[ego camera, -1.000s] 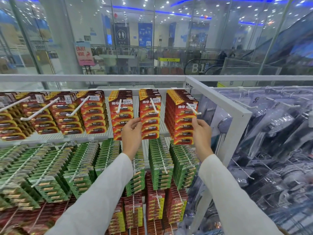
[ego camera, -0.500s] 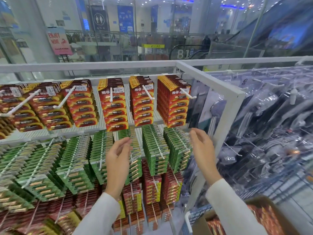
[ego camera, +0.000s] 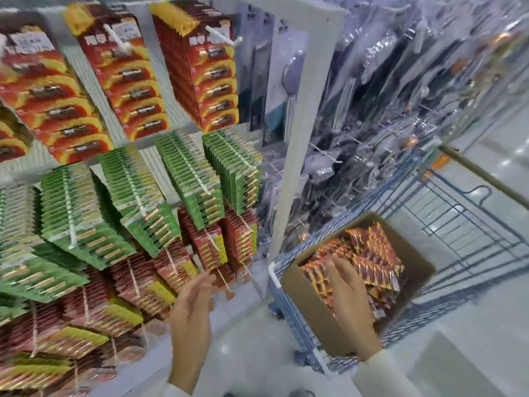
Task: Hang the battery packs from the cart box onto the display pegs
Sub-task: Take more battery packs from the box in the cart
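Observation:
A brown cardboard box (ego camera: pixel 415 265) sits in a blue wire cart (ego camera: pixel 472 224) at the lower right, filled with several red and yellow battery packs (ego camera: pixel 372 253). My right hand (ego camera: pixel 347 296) reaches down into the box, fingers resting on the packs; whether it grips one is hidden. My left hand (ego camera: pixel 191 308) hangs empty in front of the display with relaxed fingers. Red packs (ego camera: pixel 211 73) hang on white pegs (ego camera: pixel 221 37) in the top row, green packs (ego camera: pixel 200 179) in the row below.
A white upright frame post (ego camera: pixel 303 124) separates the battery display from a panel of clear-bagged goods (ego camera: pixel 400 96) on the right. More red and yellow packs (ego camera: pixel 120 296) fill the lowest pegs. Pale glossy floor (ego camera: pixel 472 362) lies around the cart.
Both hands have dropped from the top row of pegs. The view has swung down and right, and my right hand has gone into the cart box.

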Demonstrator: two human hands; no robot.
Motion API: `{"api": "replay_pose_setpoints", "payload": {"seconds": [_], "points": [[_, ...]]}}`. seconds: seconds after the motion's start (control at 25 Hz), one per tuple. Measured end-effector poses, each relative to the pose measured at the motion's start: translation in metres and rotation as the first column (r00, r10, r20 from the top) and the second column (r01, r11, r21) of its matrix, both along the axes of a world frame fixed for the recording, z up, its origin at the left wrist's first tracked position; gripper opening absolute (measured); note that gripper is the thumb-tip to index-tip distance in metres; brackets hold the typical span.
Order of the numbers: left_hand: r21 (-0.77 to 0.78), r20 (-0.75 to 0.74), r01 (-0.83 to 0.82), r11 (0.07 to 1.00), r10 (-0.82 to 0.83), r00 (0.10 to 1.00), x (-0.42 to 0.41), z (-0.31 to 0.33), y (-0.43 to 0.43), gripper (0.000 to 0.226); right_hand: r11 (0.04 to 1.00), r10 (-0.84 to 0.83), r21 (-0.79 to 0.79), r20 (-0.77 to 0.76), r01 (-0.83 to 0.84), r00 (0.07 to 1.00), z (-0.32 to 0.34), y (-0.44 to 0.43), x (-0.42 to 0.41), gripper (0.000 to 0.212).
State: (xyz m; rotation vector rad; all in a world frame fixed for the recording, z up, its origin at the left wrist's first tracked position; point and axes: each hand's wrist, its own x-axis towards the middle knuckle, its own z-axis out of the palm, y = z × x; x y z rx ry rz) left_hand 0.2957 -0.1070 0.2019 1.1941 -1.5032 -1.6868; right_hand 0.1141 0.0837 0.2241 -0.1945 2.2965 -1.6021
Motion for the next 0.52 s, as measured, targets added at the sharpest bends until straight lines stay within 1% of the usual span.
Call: {"api": "replay_pose_setpoints", "payload": {"seconds": [0.12,0.28,0.4,0.52], "points": [[0.095,0.045,0.075,0.993,-0.079,0.996,-0.023,-0.028,0.036,0.020,0.989,-0.124,0.092,0.091,0.116,0.988,-0.040,0.053,-0.008,0.033],[0.164,0.119,0.190,0.968,-0.210,0.970,-0.065,-0.065,0.081,0.017,0.959,-0.271,0.150,0.231,0.241,0.934,-0.081,0.110,-0.024,0.022],[0.188,0.200,0.286,0.940,-0.322,0.925,-0.107,-0.088,0.115,0.016,0.946,-0.307,0.190,0.273,0.262,0.911,-0.102,0.150,-0.041,0.021],[0.197,0.266,0.358,0.913,-0.401,0.876,-0.158,-0.101,0.145,0.012,0.947,-0.306,0.196,0.306,0.255,0.901,-0.115,0.180,-0.065,0.011]]}}
